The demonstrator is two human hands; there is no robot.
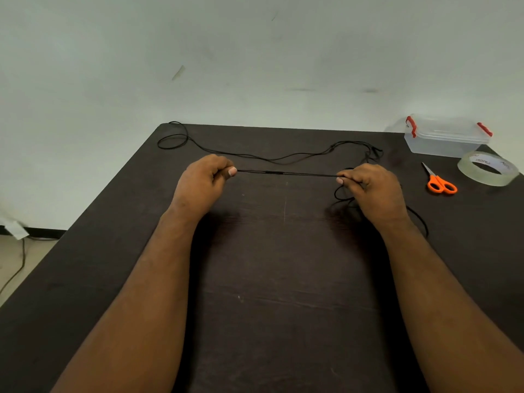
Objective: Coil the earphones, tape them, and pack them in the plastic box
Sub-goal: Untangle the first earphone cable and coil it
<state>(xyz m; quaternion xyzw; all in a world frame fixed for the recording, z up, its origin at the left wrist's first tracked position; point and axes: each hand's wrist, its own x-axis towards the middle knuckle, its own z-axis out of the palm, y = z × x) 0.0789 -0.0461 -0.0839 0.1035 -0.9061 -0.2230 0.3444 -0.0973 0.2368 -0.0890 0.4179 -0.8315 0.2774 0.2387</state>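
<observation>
Left hand (202, 182) and right hand (371, 188) are each pinching the black earphones (286, 173), stretching a taut span over the dark table (269, 279) | slack cord is trailing behind it toward the pale wall (255, 52) | plastic box (446, 139), tape roll (486, 168), scissors (438, 180) are sitting right of the span.

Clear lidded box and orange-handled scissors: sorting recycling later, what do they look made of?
The clear lidded box looks like translucent glossy plastic, since the wall shows through it, with red plastic clips. The orange-handled scissors have shiny, probably plastic grips and pale blades, likely metal.
</observation>
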